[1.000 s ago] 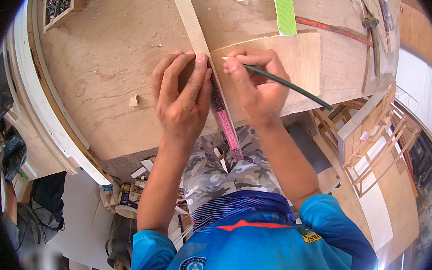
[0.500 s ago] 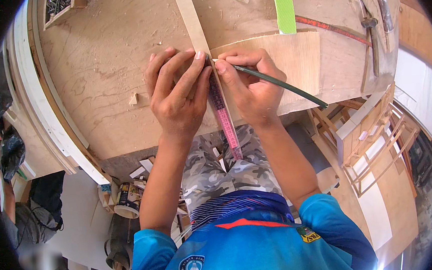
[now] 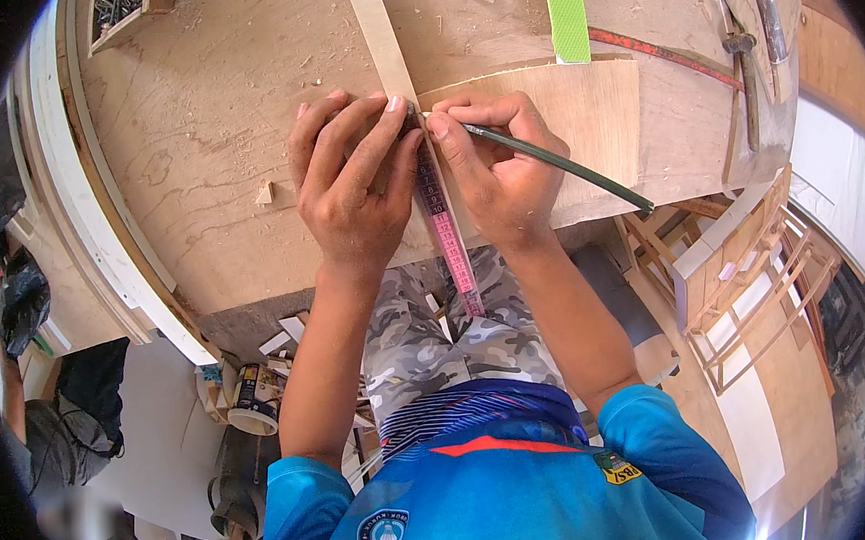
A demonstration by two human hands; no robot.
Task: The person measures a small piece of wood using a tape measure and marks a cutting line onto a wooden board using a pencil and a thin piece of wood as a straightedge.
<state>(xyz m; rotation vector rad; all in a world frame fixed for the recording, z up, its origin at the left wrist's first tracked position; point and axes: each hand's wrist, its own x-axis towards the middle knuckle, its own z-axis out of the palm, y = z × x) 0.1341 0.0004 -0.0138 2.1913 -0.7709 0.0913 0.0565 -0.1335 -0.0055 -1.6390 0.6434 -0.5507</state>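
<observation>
Narrow pale wooden strip (image 3: 378, 33) on plywood desk (image 3: 215, 250) | our left grip (image 3: 355, 193): closed on black-and-pink tape measure (image 3: 446, 231) | our right grip (image 3: 512, 184): holding dark-green pencil (image 3: 586, 172) | risk: tape may slip if we loosen

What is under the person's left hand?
Around the left hand, the wooden worktop shows; a pale wooden strip passes under its fingers, and a black-and-pink measuring tape emerges beside the thumb. How the tape's end sits, and whatever the palm covers, cannot be seen.

Bright daylight, dark curved fisheye rim
</observation>
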